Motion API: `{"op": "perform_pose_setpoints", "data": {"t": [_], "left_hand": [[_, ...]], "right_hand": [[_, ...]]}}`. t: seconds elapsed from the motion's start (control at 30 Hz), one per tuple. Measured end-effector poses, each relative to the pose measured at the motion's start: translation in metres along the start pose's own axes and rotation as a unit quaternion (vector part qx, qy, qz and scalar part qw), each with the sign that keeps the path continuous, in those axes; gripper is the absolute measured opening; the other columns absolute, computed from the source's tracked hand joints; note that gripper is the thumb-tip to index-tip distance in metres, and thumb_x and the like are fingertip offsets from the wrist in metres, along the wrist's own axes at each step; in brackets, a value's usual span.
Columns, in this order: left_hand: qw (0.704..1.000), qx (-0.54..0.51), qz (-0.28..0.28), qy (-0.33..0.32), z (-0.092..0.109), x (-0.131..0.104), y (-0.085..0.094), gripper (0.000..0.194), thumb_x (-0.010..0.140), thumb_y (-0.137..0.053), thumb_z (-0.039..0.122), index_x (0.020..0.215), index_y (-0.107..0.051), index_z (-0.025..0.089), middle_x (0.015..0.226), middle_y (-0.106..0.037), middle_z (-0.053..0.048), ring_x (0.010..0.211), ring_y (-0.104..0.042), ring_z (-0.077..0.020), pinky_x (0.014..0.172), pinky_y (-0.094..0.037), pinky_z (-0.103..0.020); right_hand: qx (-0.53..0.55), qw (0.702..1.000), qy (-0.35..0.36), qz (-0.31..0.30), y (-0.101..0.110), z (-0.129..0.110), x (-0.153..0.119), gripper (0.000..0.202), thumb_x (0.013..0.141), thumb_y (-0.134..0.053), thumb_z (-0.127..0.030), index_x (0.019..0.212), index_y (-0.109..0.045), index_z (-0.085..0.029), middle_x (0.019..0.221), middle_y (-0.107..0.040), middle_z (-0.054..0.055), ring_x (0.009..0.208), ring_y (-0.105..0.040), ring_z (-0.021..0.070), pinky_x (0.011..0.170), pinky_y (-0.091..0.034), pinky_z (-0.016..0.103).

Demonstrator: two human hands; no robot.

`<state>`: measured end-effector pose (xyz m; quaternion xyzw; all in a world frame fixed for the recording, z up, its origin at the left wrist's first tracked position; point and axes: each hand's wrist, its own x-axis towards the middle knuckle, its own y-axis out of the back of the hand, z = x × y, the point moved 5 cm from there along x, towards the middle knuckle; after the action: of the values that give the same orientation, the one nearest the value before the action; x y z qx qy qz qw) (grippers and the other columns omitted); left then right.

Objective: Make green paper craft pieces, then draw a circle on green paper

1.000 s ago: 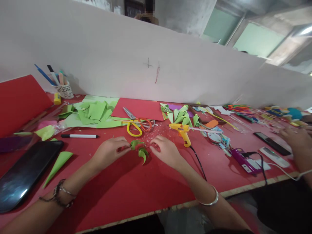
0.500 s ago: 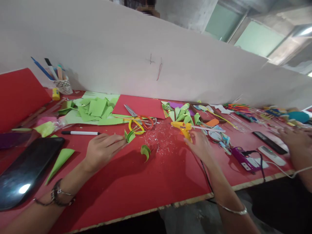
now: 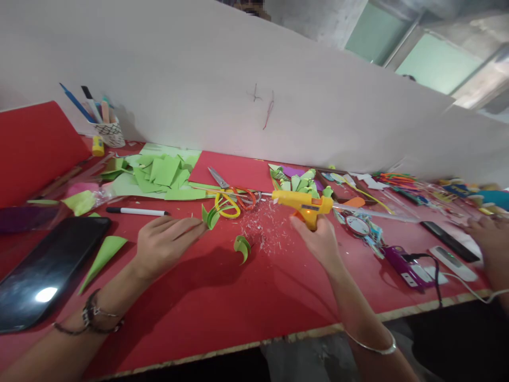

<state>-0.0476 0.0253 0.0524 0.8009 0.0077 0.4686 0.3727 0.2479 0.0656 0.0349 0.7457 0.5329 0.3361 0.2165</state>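
Between the fingertips of my left hand (image 3: 169,241) is a curled green paper piece (image 3: 210,216). My right hand (image 3: 318,239) is wrapped round the handle of a yellow glue gun (image 3: 302,204), its nozzle pointing left toward the paper. On the red table (image 3: 222,313), a second curled green piece (image 3: 242,249) lies between my hands, beside scattered glue strands (image 3: 264,228). Scissors with orange handles (image 3: 220,179) and a yellow-handled pair (image 3: 228,206) lie just behind the held paper.
Green paper pieces (image 3: 165,171) and a red sheet (image 3: 234,170) lie at the back. At left are a marker (image 3: 137,211), black phone (image 3: 51,270) and green cone (image 3: 103,257). A purple power strip (image 3: 407,268) and another person's hand (image 3: 489,239) are at right.
My right hand has closed round the glue gun and lifted it from the table, bringing it nearer the camera. My left hand still holds the curled paper. The view has shifted slightly.
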Motion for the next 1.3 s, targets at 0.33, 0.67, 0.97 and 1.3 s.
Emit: {"op": "perform_pose_setpoints", "data": {"t": [0.33,0.67,0.97,1.3], "left_hand": [[1.0,-0.021,-0.002,0.011,0.0,-0.003,-0.002,0.009,0.079,-0.053,0.019,0.079,-0.06,0.025,0.073,-0.068,0.004,0.056,-0.058,-0.0091,0.054,-0.043,-0.024],[1.0,-0.027,-0.007,-0.001,0.004,-0.003,0.001,0.009,0.077,-0.055,0.017,0.08,-0.06,0.024,0.076,-0.068,0.004,0.056,-0.058,-0.0089,0.054,-0.043,-0.024],[0.999,-0.03,0.001,-0.026,0.009,0.002,0.001,0.007,0.074,-0.058,0.016,0.079,-0.06,0.02,0.074,-0.068,0.002,0.052,-0.055,-0.0088,0.053,-0.043,-0.023],[0.999,-0.042,0.023,-0.024,0.007,-0.001,0.0,0.009,0.075,-0.057,0.016,0.081,-0.059,0.021,0.075,-0.068,0.002,0.053,-0.056,-0.0085,0.054,-0.044,-0.023]], "right_hand": [[0.13,0.982,-0.005,-0.139,-0.037,-0.043,-0.026,0.035,0.056,-0.068,-0.044,0.067,-0.058,-0.013,0.057,-0.055,0.001,0.048,-0.047,0.0101,0.043,-0.038,0.021],[0.115,0.984,-0.001,-0.135,-0.051,-0.042,-0.03,0.027,0.061,-0.061,-0.037,0.071,-0.054,-0.013,0.053,-0.051,-0.001,0.044,-0.046,0.0087,0.038,-0.034,0.018],[0.084,0.987,0.029,-0.135,-0.054,-0.042,-0.028,0.017,0.06,-0.057,-0.028,0.064,-0.047,-0.016,0.05,-0.044,-0.004,0.043,-0.039,0.0068,0.04,-0.032,0.019],[0.052,0.989,0.041,-0.132,-0.05,-0.046,-0.027,0.011,0.059,-0.052,-0.025,0.062,-0.045,-0.017,0.052,-0.045,-0.004,0.046,-0.041,0.0085,0.042,-0.031,0.02]]}}
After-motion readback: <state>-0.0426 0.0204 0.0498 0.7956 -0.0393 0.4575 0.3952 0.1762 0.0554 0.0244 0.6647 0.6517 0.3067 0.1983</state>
